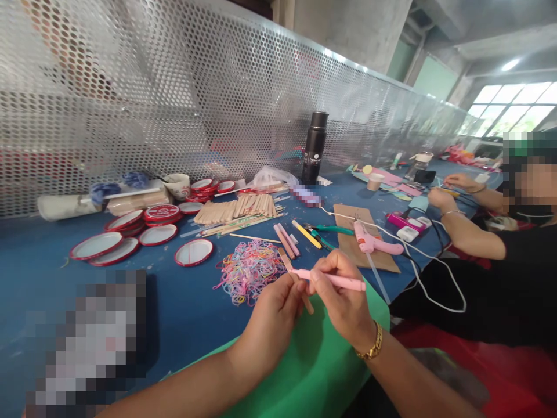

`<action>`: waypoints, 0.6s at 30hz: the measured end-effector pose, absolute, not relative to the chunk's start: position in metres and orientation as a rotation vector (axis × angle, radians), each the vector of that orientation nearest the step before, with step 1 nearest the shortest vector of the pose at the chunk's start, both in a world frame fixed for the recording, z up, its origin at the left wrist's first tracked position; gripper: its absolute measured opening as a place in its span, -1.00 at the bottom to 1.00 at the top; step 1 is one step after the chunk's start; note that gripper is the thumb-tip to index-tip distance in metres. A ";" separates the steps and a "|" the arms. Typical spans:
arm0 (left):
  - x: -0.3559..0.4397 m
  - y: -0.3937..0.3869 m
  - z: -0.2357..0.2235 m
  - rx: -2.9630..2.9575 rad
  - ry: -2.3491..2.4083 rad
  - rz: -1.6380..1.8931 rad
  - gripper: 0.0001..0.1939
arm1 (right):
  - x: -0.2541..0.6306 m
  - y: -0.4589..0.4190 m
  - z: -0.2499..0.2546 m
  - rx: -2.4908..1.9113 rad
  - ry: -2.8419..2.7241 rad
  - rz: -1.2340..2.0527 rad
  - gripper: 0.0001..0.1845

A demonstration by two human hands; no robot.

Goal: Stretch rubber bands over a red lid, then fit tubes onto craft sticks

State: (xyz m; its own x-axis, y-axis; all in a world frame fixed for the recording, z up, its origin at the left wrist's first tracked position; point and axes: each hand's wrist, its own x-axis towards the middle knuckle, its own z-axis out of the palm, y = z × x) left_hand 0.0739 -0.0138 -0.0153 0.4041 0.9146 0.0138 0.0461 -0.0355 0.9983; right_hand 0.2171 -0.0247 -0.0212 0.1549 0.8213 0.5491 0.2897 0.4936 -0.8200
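Between the fingers of my left hand (278, 305) is a flat wooden craft stick (286, 260), held at a slant. My right hand (342, 293) grips a pink marker pen (343, 281), its tip at the stick's upper part. Whether the tip touches the wood I cannot tell. Just behind my left hand lies a heap of colourful rubber bands (250, 270). Pink markers (287, 239) and a yellow marker (307, 234) rest beyond my hands, beside green-handled pliers (333, 229). Beneath both hands spreads a green cloth (324, 348).
Red-rimmed lids (159, 234) and a pile of wooden sticks (241, 209) lie at the back left. A black flask (315, 150) stands near the perforated metal screen (243, 98). At right are a pink glue gun (376, 241) on cardboard, a white cable (420, 284) and a co-worker (522, 215).
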 end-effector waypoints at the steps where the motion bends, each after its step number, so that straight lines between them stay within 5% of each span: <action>1: 0.074 -0.014 -0.016 1.424 0.924 0.892 -0.51 | 0.217 -0.024 -0.021 -1.046 -1.403 0.507 -0.73; 18: 0.076 -0.017 -0.011 1.288 0.821 0.874 -0.39 | 0.215 -0.028 -0.017 -0.938 -1.363 0.634 -0.85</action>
State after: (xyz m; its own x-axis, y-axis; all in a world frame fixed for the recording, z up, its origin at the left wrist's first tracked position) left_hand 0.0759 -0.0167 -0.0112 0.4486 0.8933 -0.0265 -0.0823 0.0708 0.9941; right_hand 0.2149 -0.0278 -0.0174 0.1363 0.8391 0.5267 0.1380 0.5104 -0.8488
